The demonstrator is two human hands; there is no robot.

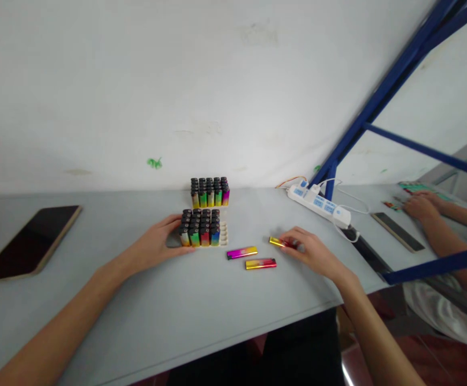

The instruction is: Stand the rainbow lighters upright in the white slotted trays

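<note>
My left hand (pixel 157 244) is wrapped around the left side of the front white tray (pixel 224 234), which holds several upright black-topped lighters (pixel 204 236). Slots at the tray's right end hold no lighters. Behind it stands another block of upright lighters (pixel 210 198). My right hand (pixel 303 247) has its fingers on a yellow and red lighter (pixel 276 242) near the table surface. Two more lighters lie flat between the hands: a purple and yellow one (pixel 242 253) and a yellow and red one (pixel 261 264).
A dark flat panel (pixel 28 241) lies on the table (pixel 157 321) at the left. At the right are a white power strip (pixel 317 205) with cables and a blue metal frame (pixel 362 120). Beyond the frame, another person's hands (pixel 422 205) rest near a dark device (pixel 397 231).
</note>
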